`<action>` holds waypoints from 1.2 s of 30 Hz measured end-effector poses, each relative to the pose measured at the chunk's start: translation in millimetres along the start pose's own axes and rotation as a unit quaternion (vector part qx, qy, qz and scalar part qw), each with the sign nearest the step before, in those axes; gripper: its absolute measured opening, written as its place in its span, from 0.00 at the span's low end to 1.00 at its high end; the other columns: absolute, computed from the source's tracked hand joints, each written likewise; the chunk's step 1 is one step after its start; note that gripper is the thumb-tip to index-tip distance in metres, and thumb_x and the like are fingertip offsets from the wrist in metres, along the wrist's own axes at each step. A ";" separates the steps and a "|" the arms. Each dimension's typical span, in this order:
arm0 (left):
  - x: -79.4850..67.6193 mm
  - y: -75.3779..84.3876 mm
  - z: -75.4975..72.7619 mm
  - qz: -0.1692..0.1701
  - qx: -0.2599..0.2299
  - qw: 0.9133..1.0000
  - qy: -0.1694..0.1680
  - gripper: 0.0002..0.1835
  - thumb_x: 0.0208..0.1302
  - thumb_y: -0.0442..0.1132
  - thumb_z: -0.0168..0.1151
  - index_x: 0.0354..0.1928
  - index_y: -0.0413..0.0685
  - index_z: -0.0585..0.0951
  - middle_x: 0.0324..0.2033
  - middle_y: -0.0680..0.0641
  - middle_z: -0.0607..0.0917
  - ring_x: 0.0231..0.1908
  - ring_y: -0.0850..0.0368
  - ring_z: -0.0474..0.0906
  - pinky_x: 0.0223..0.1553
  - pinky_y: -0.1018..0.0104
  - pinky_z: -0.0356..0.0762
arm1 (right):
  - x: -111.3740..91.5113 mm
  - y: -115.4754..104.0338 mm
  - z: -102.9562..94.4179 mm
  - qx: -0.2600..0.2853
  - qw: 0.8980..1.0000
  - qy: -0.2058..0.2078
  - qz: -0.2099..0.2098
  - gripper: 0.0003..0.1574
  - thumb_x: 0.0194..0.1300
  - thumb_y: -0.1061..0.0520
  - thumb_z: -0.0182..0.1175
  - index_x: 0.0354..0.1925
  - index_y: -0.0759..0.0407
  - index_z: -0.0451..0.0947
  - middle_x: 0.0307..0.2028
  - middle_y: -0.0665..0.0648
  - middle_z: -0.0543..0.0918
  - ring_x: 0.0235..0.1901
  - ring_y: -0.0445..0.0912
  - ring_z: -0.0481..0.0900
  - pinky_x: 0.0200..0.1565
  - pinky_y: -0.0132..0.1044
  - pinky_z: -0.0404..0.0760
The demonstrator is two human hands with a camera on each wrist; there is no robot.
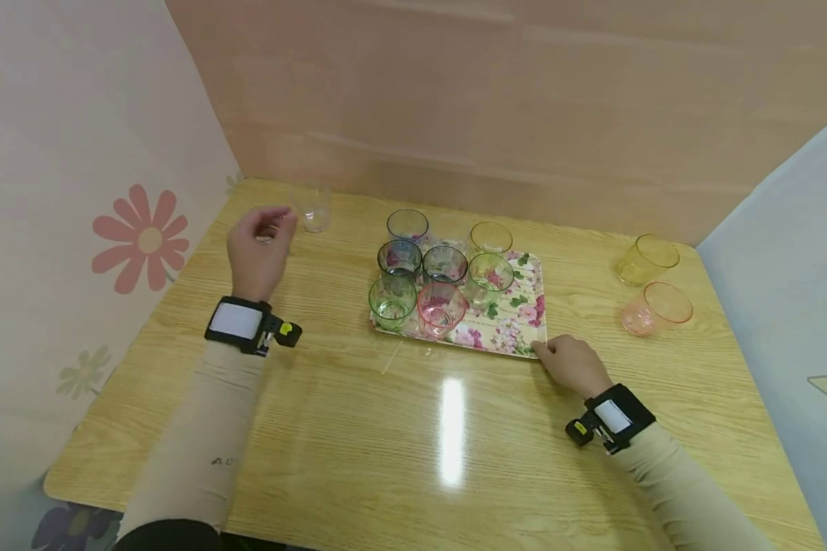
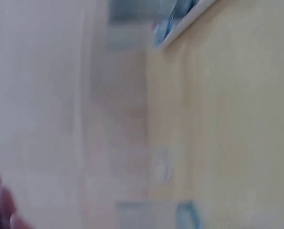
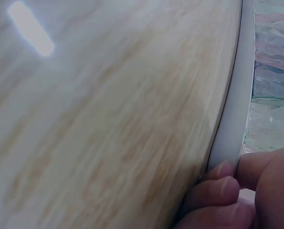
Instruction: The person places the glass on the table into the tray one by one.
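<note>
My right hand (image 1: 573, 363) pinches the near right corner of a floral tray (image 1: 524, 337); in the right wrist view its fingers (image 3: 213, 191) curl at the tray's pale rim. Several coloured drinking glasses stand on the tray, among them a green glass (image 1: 393, 300), a pink glass (image 1: 442, 308) and a yellow-green glass (image 1: 491, 279). Left of the tray, my left hand (image 1: 260, 249) is raised beside a clear glass (image 1: 315, 210), its fingers loosely bent with nothing between them. The left wrist view is blurred and shows only the fingertips (image 2: 5, 205) at its lower left.
To the right of the tray, a yellow glass (image 1: 648, 260) and another pink glass (image 1: 655, 308) stand on the wooden table (image 1: 358, 459), both near its right side. A plain brownish backdrop (image 1: 455, 115) rises behind the table, with patterned sheets at both sides.
</note>
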State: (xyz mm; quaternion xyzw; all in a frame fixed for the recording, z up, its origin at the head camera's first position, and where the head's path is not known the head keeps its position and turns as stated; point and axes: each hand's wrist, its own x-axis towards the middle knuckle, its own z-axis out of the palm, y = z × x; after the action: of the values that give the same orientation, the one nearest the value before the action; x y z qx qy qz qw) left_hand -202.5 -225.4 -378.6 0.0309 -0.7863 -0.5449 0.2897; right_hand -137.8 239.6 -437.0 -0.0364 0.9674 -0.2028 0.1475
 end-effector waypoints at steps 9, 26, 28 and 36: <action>48.8 -32.0 -24.9 -0.027 0.034 0.992 0.117 0.34 0.66 0.50 0.67 0.69 0.42 0.70 0.60 0.49 0.71 0.58 0.59 0.63 0.64 0.67 0.58 | 0.2 -1.1 1.0 0.002 1.000 0.006 -0.002 0.34 0.78 0.48 0.50 0.13 0.53 0.63 0.13 0.49 0.63 0.15 0.45 0.63 0.23 0.37 0.61; 30.2 -73.7 -25.6 -0.250 -0.001 0.968 -0.019 0.64 0.64 0.61 0.66 0.81 0.56 0.28 0.81 0.47 0.37 0.79 0.53 0.33 0.77 0.60 0.40 | 1.2 -0.1 2.7 0.013 1.000 -0.003 0.008 0.34 0.78 0.48 0.51 0.13 0.53 0.63 0.12 0.48 0.62 0.15 0.43 0.62 0.23 0.36 0.60; 28.5 -77.0 -23.2 -0.252 -0.001 0.967 -0.024 0.64 0.63 0.59 0.67 0.81 0.55 0.27 0.81 0.46 0.39 0.79 0.52 0.36 0.77 0.59 0.42 | 1.1 -0.2 2.0 0.013 1.000 -0.004 0.009 0.34 0.78 0.48 0.50 0.13 0.53 0.63 0.12 0.48 0.62 0.15 0.43 0.62 0.23 0.36 0.60; 19.0 -82.1 -14.0 -0.277 -0.004 0.959 -0.056 0.69 0.60 0.61 0.70 0.79 0.58 0.24 0.81 0.48 0.39 0.79 0.55 0.35 0.77 0.60 0.41 | 1.4 -0.7 1.1 0.012 1.000 -0.002 0.013 0.34 0.78 0.47 0.50 0.13 0.53 0.63 0.12 0.48 0.61 0.15 0.43 0.62 0.23 0.36 0.60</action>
State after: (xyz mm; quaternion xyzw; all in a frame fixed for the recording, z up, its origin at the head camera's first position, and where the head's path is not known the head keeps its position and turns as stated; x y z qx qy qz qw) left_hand -233.4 -277.3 -439.1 0.2156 -0.7597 -0.6079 0.0825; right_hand -138.8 238.3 -438.1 -0.0225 0.9649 -0.2126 0.1524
